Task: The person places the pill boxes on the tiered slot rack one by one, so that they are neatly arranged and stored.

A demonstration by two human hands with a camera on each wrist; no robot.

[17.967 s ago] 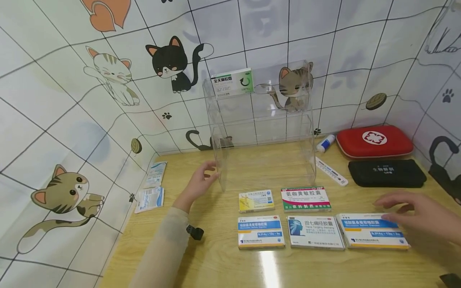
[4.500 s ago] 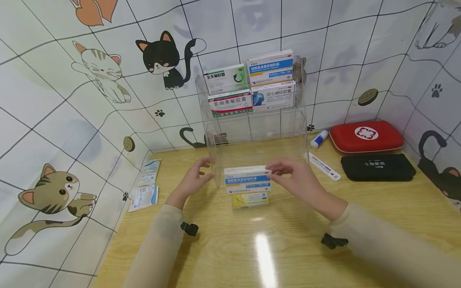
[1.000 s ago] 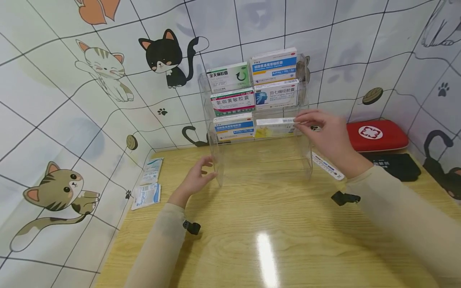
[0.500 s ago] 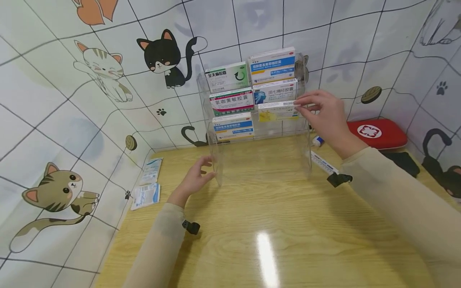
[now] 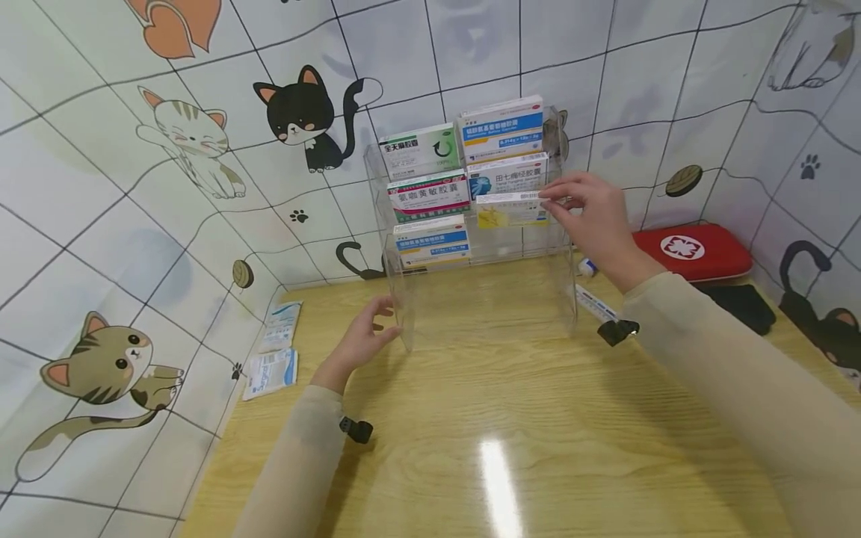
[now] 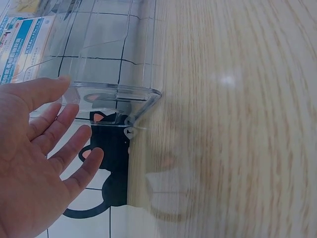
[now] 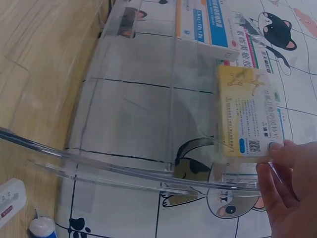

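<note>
A clear plastic display rack (image 5: 484, 299) stands on the table against the tiled wall. My right hand (image 5: 595, 224) pinches the right end of a yellow-and-white medicine box (image 5: 511, 211) between thumb and fingertips. That box is held at the rack's right side, partly covering the white medicine box (image 5: 507, 175) with the blue head picture. My left hand (image 5: 363, 336) is at the rack's left side panel, fingers relaxed and spread; in the left wrist view its thumb (image 6: 49, 90) lies by the panel's edge. A blue-and-white medicine box (image 5: 432, 243) sits in the third tier at left.
Upper tiers hold a green-and-white box (image 5: 420, 152), a red-and-green box (image 5: 429, 196) and another blue-and-white box (image 5: 501, 131). On the right lie a red first-aid case (image 5: 699, 250), a black pouch (image 5: 740, 306) and a thermometer pack (image 5: 595, 302). Mask packets (image 5: 270, 373) lie left.
Several boxes that lay on the table earlier are now on the rack. Over the last second my right hand has raised the yellow-and-white box from the third tier's right side. My left hand stayed.
</note>
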